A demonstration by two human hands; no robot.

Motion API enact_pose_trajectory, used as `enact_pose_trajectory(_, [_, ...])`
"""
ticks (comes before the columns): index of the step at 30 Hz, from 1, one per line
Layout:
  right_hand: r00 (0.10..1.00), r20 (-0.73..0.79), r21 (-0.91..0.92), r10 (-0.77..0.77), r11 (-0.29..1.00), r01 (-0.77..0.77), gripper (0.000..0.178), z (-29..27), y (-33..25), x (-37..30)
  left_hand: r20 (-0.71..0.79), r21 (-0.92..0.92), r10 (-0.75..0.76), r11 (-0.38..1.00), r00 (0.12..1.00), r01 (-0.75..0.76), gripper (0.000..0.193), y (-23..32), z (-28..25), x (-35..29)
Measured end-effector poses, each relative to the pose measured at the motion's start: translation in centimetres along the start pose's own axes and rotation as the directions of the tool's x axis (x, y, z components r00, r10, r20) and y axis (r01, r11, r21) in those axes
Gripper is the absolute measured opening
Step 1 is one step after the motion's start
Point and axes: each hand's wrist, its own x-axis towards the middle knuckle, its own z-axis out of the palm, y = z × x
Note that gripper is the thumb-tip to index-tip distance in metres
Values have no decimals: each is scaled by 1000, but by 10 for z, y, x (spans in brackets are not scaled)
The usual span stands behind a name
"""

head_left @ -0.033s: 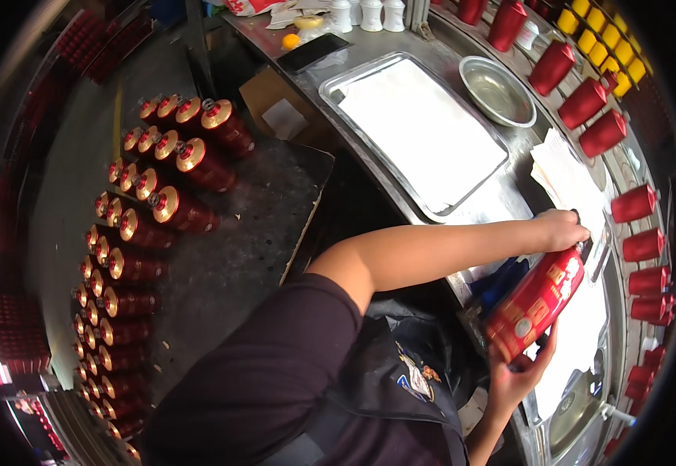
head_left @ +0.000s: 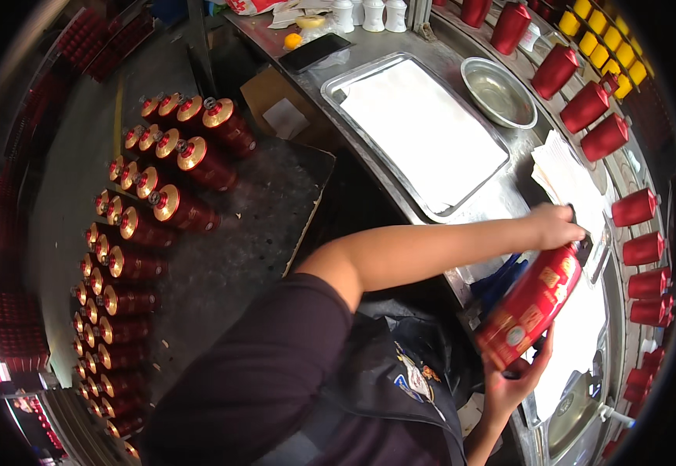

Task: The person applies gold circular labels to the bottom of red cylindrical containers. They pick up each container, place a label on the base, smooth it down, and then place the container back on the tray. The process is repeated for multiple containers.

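I hold a red bottle (head_left: 532, 307) with gold printed patches, tilted so that its neck points up and right and its base down and left. My left hand (head_left: 557, 227) is closed round the neck, and the neck's end is mostly hidden by the fingers. At the base, my right hand (head_left: 513, 384) grips from below with fingers curled against the bottle. A small dark patch by the right fingers is too unclear to name. Under the bottle lie white sheets (head_left: 567, 373) on the metal bench. Blue cloth or glove (head_left: 501, 281) sits beside the bottle.
A metal tray (head_left: 462, 210) lined with white and a metal bowl (head_left: 501, 93) stand on the bench. Red bottles (head_left: 634, 208) line a curved conveyor on the right. Several gold-shouldered red bottles (head_left: 190, 210) stand in rows on a dark platform at left. A sink (head_left: 571, 415) is at lower right.
The bottle has shifted slightly left and turned a little in my hands. My left hand has moved slightly left and up.
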Motion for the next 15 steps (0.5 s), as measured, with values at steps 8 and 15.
enact_pose_trajectory(8, [777, 610, -229, -154, 905, 359, 105, 51, -15, 37, -438, 54, 140, 990, 888, -130, 15, 84, -209, -256])
enact_pose_trajectory(15, [835, 550, 52, -7, 998, -26, 100, 97, -49, 54, -763, 644, 468, 499, 445, 580, 19, 90, -216, -447])
